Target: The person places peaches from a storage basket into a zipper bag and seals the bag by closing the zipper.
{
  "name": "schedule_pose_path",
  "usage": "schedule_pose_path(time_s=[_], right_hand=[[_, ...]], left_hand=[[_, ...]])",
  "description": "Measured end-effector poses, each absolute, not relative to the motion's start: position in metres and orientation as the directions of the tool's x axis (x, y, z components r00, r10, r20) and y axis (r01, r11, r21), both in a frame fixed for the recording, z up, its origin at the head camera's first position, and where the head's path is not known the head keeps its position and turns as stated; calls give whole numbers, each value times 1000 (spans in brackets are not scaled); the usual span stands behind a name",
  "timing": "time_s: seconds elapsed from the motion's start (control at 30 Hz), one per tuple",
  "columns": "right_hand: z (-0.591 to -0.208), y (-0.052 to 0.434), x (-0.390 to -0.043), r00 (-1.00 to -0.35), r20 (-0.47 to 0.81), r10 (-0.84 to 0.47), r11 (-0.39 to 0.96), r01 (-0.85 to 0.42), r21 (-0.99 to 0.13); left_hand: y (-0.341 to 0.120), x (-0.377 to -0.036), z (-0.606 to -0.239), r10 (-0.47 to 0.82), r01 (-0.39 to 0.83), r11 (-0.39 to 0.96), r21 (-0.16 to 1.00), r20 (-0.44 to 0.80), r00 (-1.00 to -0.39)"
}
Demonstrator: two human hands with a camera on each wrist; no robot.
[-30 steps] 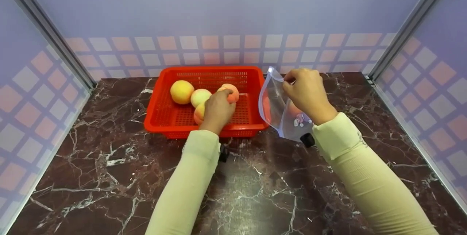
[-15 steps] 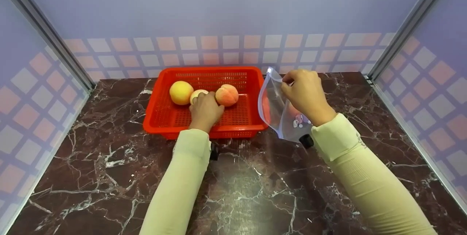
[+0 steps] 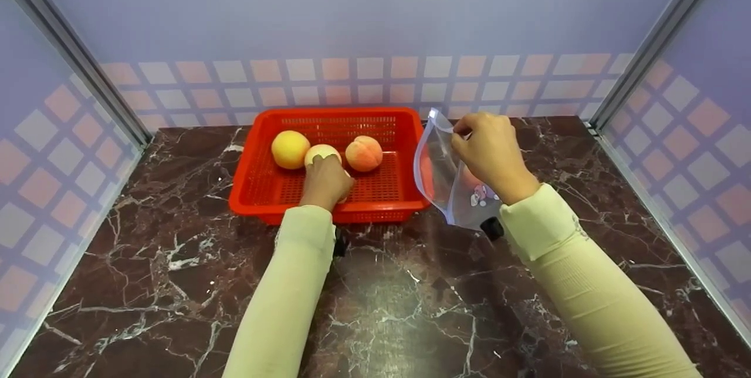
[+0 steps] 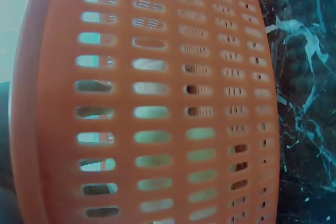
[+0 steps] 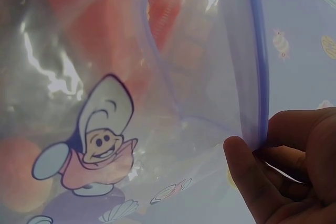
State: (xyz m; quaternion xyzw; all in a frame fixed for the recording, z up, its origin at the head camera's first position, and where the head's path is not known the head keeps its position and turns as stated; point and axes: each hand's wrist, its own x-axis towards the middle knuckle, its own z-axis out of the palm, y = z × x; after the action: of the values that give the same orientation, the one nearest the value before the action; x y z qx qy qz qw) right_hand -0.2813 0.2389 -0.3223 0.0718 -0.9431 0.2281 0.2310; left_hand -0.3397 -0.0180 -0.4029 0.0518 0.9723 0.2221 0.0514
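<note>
Left hand (image 3: 324, 181) is inside the red basket (image 3: 265, 193), fingers curled down over the pale peach (image 3: 321, 154) in the middle of the row; the grip covers the near side of that fruit, and only its far top shows above the knuckles. Right hand (image 3: 491, 151) is raised just to the right of the basket and pinches the upper rim of the clear zip bag (image 3: 447, 181) between thumb and fingertips; the right wrist view confirms the thumb (image 5: 247, 174) pressed against the bag's blue seal strip. The bag hangs with its mouth turned toward the basket and its lower end down by the tabletop (image 3: 381, 301). A cartoon figure (image 5: 97, 145) is printed on the film, and one orange fruit (image 5: 21, 177) shows blurred through the plastic at the bottom of the bag.

Inside the basket, a yellow fruit (image 3: 290, 149) lies at the left, touching or just beside the pale peach; a pink-orange peach (image 3: 364, 153) lies at the right, slightly apart from the left hand. The basket stands at the rear centre of the dark marble tabletop, near the back wall. The left wrist view shows only the slotted basket wall (image 4: 157, 108) at close range, with marble at the right edge.
</note>
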Motion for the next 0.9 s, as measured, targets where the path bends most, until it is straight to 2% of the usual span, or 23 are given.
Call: schedule_pose_path(time_s=[0.23,0.57,0.9], right_hand=[[-321,239,-279,-886,463,-29,888,-235,-396],[-322,240,-279,-882,471,-30,889,-239,-391],[-322,240,-278,-886,463,-23,887,-232,-399]], left_hand=[[-21,-340,-406,92,36,893,448,-104,-990],[-23,-339,-405,104,56,904,423,-91,-990],[-23,-336,-400,114,55,885,463,-99,-989]])
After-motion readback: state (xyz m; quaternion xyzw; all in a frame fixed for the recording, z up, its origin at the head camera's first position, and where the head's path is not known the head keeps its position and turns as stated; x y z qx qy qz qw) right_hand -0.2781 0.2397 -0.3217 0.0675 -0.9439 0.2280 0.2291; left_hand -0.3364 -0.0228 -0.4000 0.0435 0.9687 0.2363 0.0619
